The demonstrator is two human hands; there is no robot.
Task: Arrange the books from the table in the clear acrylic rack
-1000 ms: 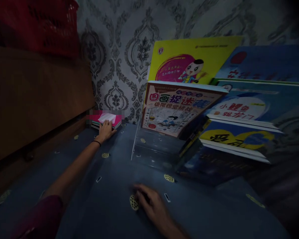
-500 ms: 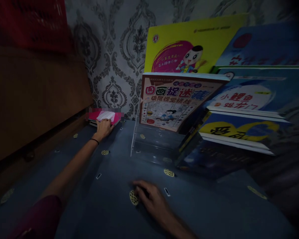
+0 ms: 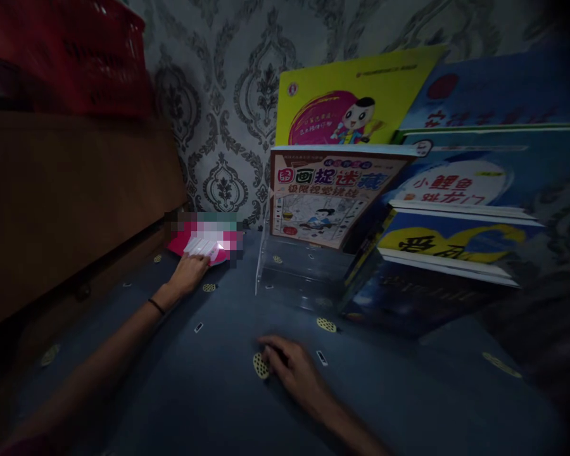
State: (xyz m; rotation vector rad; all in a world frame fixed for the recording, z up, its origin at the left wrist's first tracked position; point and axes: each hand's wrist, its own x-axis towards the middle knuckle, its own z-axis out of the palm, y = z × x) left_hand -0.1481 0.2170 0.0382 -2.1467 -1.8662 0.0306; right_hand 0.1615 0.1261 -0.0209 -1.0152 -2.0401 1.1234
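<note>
By the wall at the far left of the table lies a pink book [image 3: 180, 240] with a white label; part of its cover is blurred out. My left hand [image 3: 191, 271] grips its near edge, fingers closed, and the book is tilted up a little. Whether more books lie under it, I cannot tell. Over the middle of the table, beside a printed yellow pineapple, is my right hand [image 3: 294, 370]. It holds nothing, with thumb and forefinger apart and the other fingers hidden.
A clear acrylic rack [image 3: 285, 282] on the blue patterned tablecloth [image 3: 209, 392] holds several picture books, among them a brown-bordered one [image 3: 318, 202] and a yellow one [image 3: 308, 88]. To the left is a wooden panel [image 3: 76, 196] with a red basket [image 3: 104, 63] above it.
My left hand has drawn the pink book slightly nearer and tipped it so more of its cover shows. My right hand has barely moved. The view has shifted slightly.
</note>
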